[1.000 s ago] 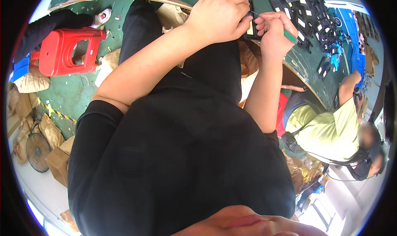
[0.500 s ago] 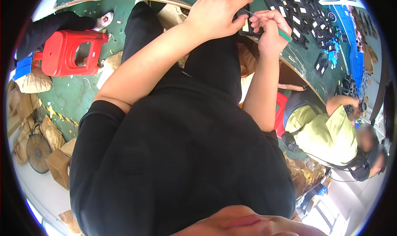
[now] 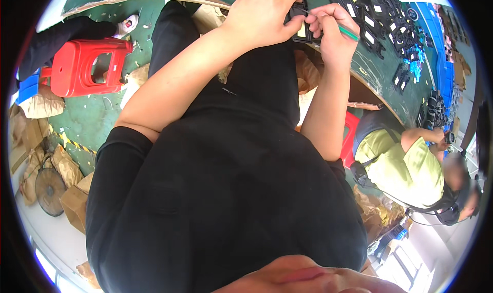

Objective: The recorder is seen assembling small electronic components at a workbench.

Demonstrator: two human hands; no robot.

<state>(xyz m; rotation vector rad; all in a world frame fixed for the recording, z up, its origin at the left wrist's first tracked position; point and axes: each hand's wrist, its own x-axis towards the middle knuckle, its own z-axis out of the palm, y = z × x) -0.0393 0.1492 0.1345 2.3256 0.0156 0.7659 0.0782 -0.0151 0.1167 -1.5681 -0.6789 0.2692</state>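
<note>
At the table's near edge my left hand (image 3: 264, 17) is closed on a black plastic part (image 3: 302, 30) that bears a pale label. Its thumb presses on the part's side; the other fingers are partly hidden behind it. Just right of it, my right hand (image 3: 336, 36) pinches a small tool with a green handle (image 3: 349, 33). A thin metal shaft reaches from the fingers toward the upper part of the black piece. Whether the tip touches it cannot be made out, and the exact kind of tool does not show.
Many black plastic parts (image 3: 370, 18) with pale labels cover the green table at right, with small blue pieces (image 3: 413, 62) beyond. A co-worker in a yellow-green top (image 3: 405, 164) sits at right. A red stool (image 3: 84, 67) and a fan (image 3: 50, 191) stand at left.
Both my hands and the black part have shifted slightly up and left in the picture. The green handle has tilted flatter. At right the co-worker's hands have moved a little.
</note>
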